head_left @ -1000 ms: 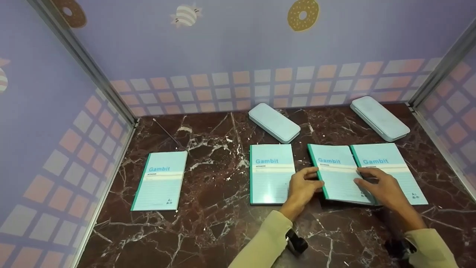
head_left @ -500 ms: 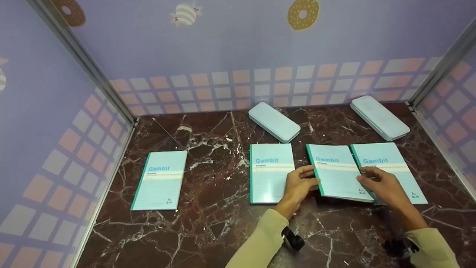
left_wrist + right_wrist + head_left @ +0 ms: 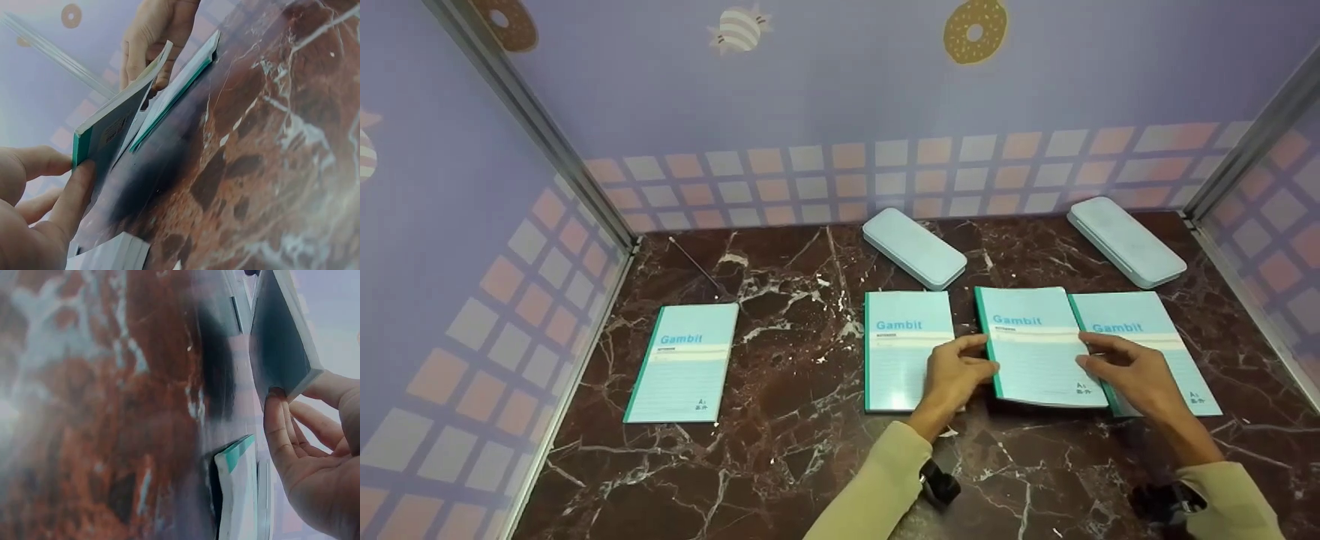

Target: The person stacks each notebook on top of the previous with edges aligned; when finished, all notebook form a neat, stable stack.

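A pale blue-green "Gambit" notebook [image 3: 1035, 375] is held just above the table between both hands. My left hand [image 3: 956, 379] pinches its green spine, and my right hand [image 3: 1136, 382] pinches the opposite edge. Both wrist views show the raised notebook's dark underside [image 3: 109, 135], with a gap between it and the table. To the left lies a matching notebook [image 3: 904, 352], partly covered by my left hand. Another notebook [image 3: 1147, 315] lies on the right, partly hidden by my right hand and the held notebook.
A further Gambit notebook [image 3: 682, 367] lies at the far left, with a thin dark stick [image 3: 695, 266] behind it. Two pale blue oblong cases [image 3: 915, 246] rest at the back of the marble table [image 3: 780, 450]. Patterned walls [image 3: 825, 97] enclose the back and sides.
The held notebook has shifted slightly left and straightened, its spine side moving away from the right-hand notebook. My left hand has moved a little left; my right hand has barely moved.
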Available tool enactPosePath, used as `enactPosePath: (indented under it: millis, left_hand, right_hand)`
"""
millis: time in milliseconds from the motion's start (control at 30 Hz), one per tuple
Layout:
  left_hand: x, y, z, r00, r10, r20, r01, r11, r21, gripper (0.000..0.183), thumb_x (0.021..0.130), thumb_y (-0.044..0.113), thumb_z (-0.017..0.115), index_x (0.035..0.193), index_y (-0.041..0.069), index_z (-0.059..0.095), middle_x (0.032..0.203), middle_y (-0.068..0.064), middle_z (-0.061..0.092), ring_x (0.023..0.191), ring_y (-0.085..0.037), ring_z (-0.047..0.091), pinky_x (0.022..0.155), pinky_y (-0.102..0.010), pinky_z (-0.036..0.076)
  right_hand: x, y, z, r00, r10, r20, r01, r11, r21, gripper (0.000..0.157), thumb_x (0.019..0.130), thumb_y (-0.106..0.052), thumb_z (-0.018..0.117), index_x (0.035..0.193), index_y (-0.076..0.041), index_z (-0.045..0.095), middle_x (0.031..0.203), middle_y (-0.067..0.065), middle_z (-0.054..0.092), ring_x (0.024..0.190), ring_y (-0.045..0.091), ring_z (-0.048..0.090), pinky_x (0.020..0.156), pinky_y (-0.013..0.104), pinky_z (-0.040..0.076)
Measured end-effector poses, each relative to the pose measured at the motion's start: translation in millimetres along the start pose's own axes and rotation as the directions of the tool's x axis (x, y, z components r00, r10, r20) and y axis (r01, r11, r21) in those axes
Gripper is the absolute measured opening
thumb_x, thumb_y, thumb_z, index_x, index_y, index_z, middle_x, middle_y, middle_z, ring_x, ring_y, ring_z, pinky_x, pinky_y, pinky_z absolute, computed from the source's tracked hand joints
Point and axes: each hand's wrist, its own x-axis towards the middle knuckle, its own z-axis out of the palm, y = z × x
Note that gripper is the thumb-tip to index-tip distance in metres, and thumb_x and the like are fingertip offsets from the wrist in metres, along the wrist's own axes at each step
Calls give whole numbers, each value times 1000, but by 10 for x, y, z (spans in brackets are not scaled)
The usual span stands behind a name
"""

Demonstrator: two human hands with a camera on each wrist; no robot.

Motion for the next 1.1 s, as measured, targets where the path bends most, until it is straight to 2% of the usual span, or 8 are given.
enactPosePath:
  millis: [67, 167, 300, 433, 533, 667, 833, 1100]
  left_hand:
    - [-3, 18, -34, 1000, 20, -1, -20, 999, 33, 40, 88, 1, 84, 127, 11, 78, 98, -1, 79, 81, -11, 74, 71, -29, 62]
    - [-2, 39, -97, 999, 51, 3, -51, 997, 64, 40, 88, 2, 84, 127, 10, 78, 104, -1, 79, 81, -9, 74, 68, -30, 62]
    - [-12, 70, -215, 997, 70, 22, -71, 994, 78, 40, 90, 3, 83, 129, 11, 77, 112, -3, 78, 83, -10, 74, 67, -38, 63]
    - [-34, 87, -366, 994, 92, 60, -97, 991, 92, 41, 93, 6, 81, 133, 10, 75, 120, -4, 76, 91, -12, 75, 72, -36, 62]
    - [-48, 96, -471, 991, 110, 71, -117, 988, 100, 40, 94, 7, 80, 133, 10, 75, 117, -6, 77, 92, -14, 75, 74, -33, 61]
    - [-58, 108, -590, 993, 109, 46, -113, 987, 113, 38, 93, 6, 81, 131, 8, 76, 112, -6, 78, 90, -14, 76, 75, -33, 63]
    - [-78, 119, -742, 994, 110, 24, -113, 985, 131, 37, 93, 5, 82, 129, 6, 76, 118, -7, 77, 92, -14, 76, 77, -31, 63]
    - [-100, 69, -952, 991, 130, -38, -124, 985, 117, 34, 88, -4, 81, 122, -3, 78, 114, -14, 77, 89, -22, 77, 70, -34, 64]
  right_hand:
    - [8, 13, 25, 999, -28, -15, 28, 999, 17, 47, 107, -22, 69, 149, -3, 61, 129, 13, 64, 104, 4, 64, 88, 17, 52]
    - [18, -1, 66, 997, -72, -37, 73, 997, 35, 45, 106, -19, 70, 148, -5, 62, 126, 7, 65, 104, 7, 64, 88, 18, 51]
    - [50, -61, 138, 995, -80, -53, 82, 996, 35, 46, 105, -20, 72, 148, -6, 63, 126, 8, 65, 105, 6, 64, 88, 18, 52]
    - [73, -197, 206, 995, -86, -56, 88, 996, 31, 46, 104, -19, 73, 146, -3, 64, 124, 14, 66, 103, 4, 64, 84, 18, 53]
    - [99, -301, 273, 993, -98, -60, 101, 994, 49, 44, 102, -13, 75, 143, 1, 65, 121, 17, 67, 100, 3, 64, 82, 16, 53]
    - [160, -370, 379, 995, -78, -58, 82, 994, 70, 44, 99, -9, 78, 140, 2, 67, 119, 20, 69, 98, 2, 65, 79, 15, 54]
    - [212, -428, 505, 997, -69, -36, 71, 994, 86, 46, 98, -8, 79, 141, 1, 67, 124, 21, 68, 100, 1, 64, 80, 15, 54]
    - [286, -536, 709, 995, -96, -17, 97, 985, 143, 43, 97, -6, 80, 137, 2, 69, 120, 22, 72, 97, 4, 67, 79, 17, 56]
